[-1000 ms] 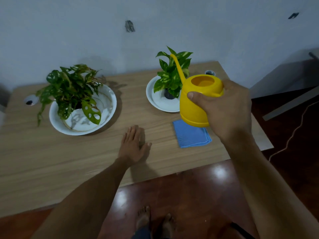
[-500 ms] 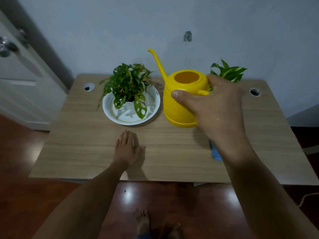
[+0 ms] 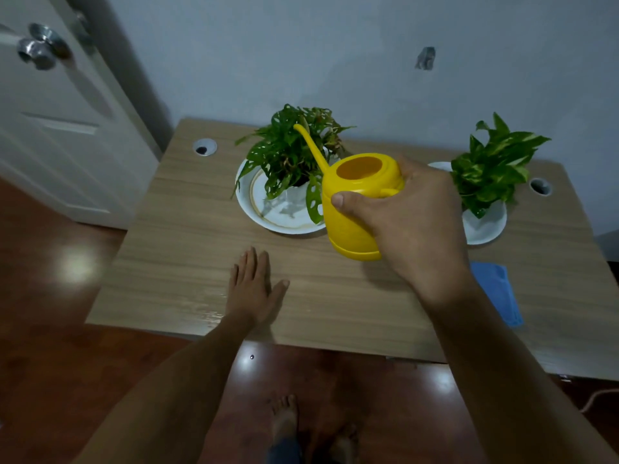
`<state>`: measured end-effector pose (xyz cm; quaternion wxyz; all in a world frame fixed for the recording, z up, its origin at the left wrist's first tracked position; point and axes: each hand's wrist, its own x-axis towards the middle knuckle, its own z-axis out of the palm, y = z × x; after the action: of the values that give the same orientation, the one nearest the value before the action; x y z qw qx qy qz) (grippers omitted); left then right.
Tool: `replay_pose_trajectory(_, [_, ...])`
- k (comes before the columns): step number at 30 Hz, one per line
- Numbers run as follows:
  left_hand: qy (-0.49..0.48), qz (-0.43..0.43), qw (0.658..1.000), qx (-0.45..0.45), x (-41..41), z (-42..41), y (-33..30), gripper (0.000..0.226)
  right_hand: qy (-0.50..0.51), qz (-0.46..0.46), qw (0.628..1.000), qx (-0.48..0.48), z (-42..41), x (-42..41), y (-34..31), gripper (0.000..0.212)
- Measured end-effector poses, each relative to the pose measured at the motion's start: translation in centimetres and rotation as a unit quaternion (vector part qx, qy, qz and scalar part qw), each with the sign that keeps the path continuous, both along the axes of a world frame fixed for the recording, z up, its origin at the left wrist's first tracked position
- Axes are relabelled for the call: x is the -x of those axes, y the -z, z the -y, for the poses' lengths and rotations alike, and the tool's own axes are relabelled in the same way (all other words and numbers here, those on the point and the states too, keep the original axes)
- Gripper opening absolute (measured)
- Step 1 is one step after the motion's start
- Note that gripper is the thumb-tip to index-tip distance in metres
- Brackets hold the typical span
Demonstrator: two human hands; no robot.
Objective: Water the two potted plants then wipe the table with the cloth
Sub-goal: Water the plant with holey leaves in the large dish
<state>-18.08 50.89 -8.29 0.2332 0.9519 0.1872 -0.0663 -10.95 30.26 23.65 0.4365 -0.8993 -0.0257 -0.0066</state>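
Dim, bluish indoor light, with bright glare patches on the glossy floor (image 3: 75, 266) at left and lower centre. Soft shadows sit under the hands on the table (image 3: 187, 249). The door (image 3: 50, 105) at upper left is smeared and bowed by the wide lens.

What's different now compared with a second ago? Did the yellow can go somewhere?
The right hand carried the yellow watering can from the right-hand plant across to the left-hand plant, where its spout now sits over the leaves. The grip is unchanged, the left hand stays flat on the table, and the blue cloth has not moved.
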Motion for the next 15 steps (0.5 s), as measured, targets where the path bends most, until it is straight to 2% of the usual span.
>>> replay_pose_trajectory(6, [0.004,0.013,1.000,0.002,0.3,0.0,0.4,0.090,0.006,0.010,0.999,0.042,-0.5,-0.4,-0.2,0.058])
replay_pose_trajectory(15, [0.009,0.010,1.000,-0.004,0.4,-0.1,0.5,0.091,0.011,0.034,0.998,0.055,-1.4,-1.7,-0.9,0.054])
